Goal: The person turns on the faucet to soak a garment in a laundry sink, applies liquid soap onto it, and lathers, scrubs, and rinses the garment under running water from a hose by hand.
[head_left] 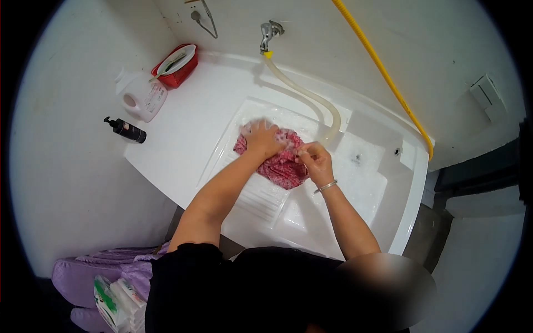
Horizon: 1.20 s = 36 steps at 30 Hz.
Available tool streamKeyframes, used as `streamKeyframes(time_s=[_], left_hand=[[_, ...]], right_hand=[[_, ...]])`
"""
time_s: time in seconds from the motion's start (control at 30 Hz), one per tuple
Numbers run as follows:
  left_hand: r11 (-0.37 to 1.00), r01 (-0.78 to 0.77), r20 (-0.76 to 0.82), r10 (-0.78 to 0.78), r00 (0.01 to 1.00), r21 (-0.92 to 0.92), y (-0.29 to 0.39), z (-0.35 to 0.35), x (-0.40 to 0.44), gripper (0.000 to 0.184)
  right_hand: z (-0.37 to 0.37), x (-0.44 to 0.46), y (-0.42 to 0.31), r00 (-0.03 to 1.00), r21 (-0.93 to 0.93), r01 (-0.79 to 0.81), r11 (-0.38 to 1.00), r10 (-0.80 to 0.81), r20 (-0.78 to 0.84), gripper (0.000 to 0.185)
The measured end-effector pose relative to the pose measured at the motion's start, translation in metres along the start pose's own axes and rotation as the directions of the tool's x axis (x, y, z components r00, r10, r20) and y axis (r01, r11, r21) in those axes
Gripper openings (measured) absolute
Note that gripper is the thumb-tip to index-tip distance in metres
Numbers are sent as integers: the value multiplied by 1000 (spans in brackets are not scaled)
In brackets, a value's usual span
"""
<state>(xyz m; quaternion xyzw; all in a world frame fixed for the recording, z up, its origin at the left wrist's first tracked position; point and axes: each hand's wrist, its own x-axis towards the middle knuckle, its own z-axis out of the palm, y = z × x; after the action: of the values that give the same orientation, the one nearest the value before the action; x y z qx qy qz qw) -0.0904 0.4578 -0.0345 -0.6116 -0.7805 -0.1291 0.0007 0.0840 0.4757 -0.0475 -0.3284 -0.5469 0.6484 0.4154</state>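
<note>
A wet, bunched red patterned cloth (282, 173) with white suds lies on the ribbed washboard (256, 204) of the white laundry sink (408, 191). Pressing on its upper left part is my left hand (262, 139), fingers spread and foamy. My right hand (316, 162), with a bracelet (326, 186) at the wrist, is closed at the cloth's right side and pinches a fold of it. Whether the cloth is a garment cannot be made out.
A pale hose (327, 105) runs from the tap (268, 38) into the basin. On the left counter stand a black pump bottle (129, 131), a detergent jug (145, 99) and a red basin (183, 76). A yellow hose (383, 77) hangs along the wall.
</note>
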Motion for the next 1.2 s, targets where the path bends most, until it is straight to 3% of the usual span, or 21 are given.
streamKeyframes(time_s=[0.03, 0.07, 0.1, 0.17, 0.2, 0.23, 0.3, 0.43, 0.5, 0.53, 0.6, 0.63, 0.7, 0.77, 0.83, 0.87, 0.93, 1.03, 1.07, 1.13, 1.2], left_hand=[[993, 103, 139, -93, 986, -66, 2, -3, -8, 47], [989, 60, 18, -58, 998, -138, 0, 7, -20, 49], [989, 56, 13, -55, 998, -134, -3, 14, -36, 49], [989, -115, -95, 106, 990, -96, -5, 17, -60, 46], [985, -170, -201, 166, 965, -5, -11, 26, -51, 41], [986, -166, -199, 162, 967, -4, -11, 25, -34, 41], [989, 57, 78, -47, 996, -135, -8, 20, 9, 42], [980, 127, 2, -128, 992, -154, -3, 1, 23, 40], [956, -175, -209, 126, 970, -236, -2, -23, 5, 37], [956, -173, -203, 126, 971, -236, -1, -20, -8, 37], [960, -256, -437, 184, 880, -110, -1, -11, -35, 29], [961, -253, -435, 184, 881, -107, -2, -3, -49, 29], [962, -233, -257, 190, 947, -145, -3, 16, -71, 23], [961, -254, -233, 223, 947, -111, -7, 20, -60, 22], [981, -121, -56, 114, 992, -151, -7, 25, -19, 26], [981, -121, -65, 113, 991, -149, -5, 27, -3, 26], [989, 71, -63, -80, 995, -128, 5, 24, 20, 34], [996, 86, 88, -83, 993, -24, 10, 5, -2, 36], [996, 83, 91, -80, 993, -20, 10, 7, -19, 36], [990, -120, -168, 107, 980, -69, 7, 14, -56, 36], [983, -164, -123, 154, 980, -78, -5, 25, -61, 35]], right_hand=[[1, -5, -3, 1000, 2, 7, 1000, -7, 6, 7], [2, -10, -5, 1000, 18, 17, 1000, -17, 10, 7], [4, -13, -5, 1000, 36, 28, 999, -28, 12, 7], [6, -13, 1, 1000, 21, 21, 1000, -21, -3, 6], [7, -12, 4, 1000, 42, 9, 999, -9, 7, 6], [9, -13, 7, 1000, 60, -7, 998, 6, 21, 6], [13, -11, 11, 999, 108, 42, 993, -41, -14, 6], [5, -9, -3, 999, 49, 34, 998, -33, -18, 6], [-2, -13, -4, 999, 72, 43, 996, -42, -15, 6], [-6, -15, -4, 1000, 28, 27, 999, -27, 0, 5], [-5, -15, -5, 1000, -11, 21, 1000, -21, 18, 5], [-4, -18, -3, 1000, 21, 13, 1000, -13, 24, 4], [-3, -18, 3, 999, 47, -3, 999, 2, 32, 4], [-1, -17, 12, 1000, 8, -20, 1000, 20, 20, 4], [5, -11, 14, 1000, 26, -8, 1000, 8, 14, 4], [8, -4, 12, 1000, 51, 29, 998, -29, 6, 5], [10, -3, 5, 999, 35, 42, 999, -42, 14, 5], [5, -13, -5, 999, 26, 21, 999, -22, 33, 5], [3, -17, -5, 999, 34, -1, 999, -1, 45, 5], [0, -26, -1, 998, 39, -28, 999, 26, 49, 5], [0, -25, 3, 997, 40, -50, 998, 48, 58, 5]])
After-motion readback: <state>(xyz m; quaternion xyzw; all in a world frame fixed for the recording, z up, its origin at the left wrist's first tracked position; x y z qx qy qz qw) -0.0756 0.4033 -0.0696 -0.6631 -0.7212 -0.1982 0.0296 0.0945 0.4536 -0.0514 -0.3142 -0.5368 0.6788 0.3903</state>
